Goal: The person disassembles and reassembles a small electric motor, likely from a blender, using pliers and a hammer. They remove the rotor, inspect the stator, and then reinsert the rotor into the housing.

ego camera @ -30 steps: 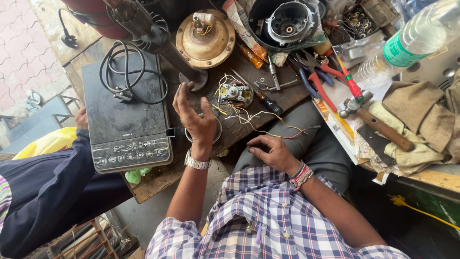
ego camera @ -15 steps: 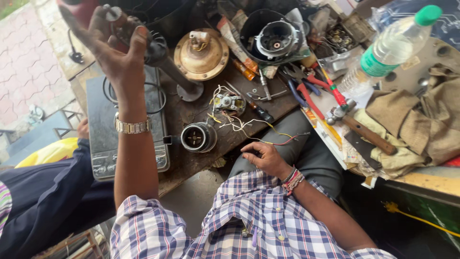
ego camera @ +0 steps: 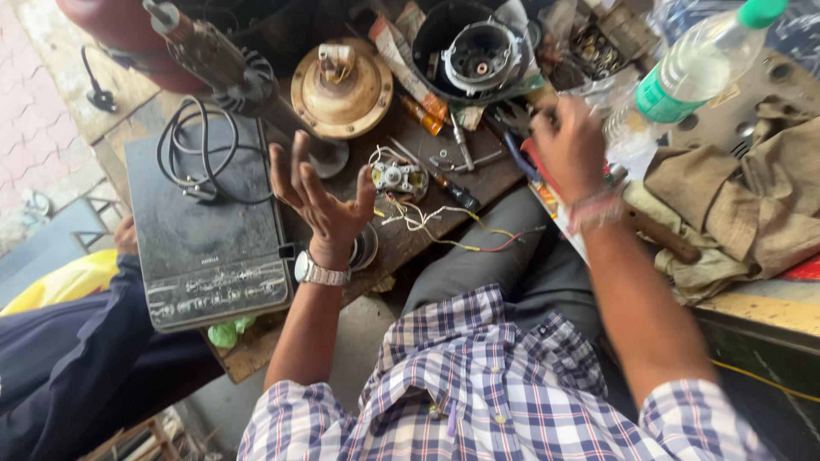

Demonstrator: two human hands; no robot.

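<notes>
- left hand raised palm-up, fingers spread wide, holding nothing; hovers above small round motor part near bench edge.
- right hand over red-handled pliers, fingers curled; grasp unclear.
- wired switch block between the hands.
- black induction cooktop left.

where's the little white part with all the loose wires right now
In the head view, the small white wired part lies mid-bench, just right of the open left hand and below the round brass housing.
</notes>
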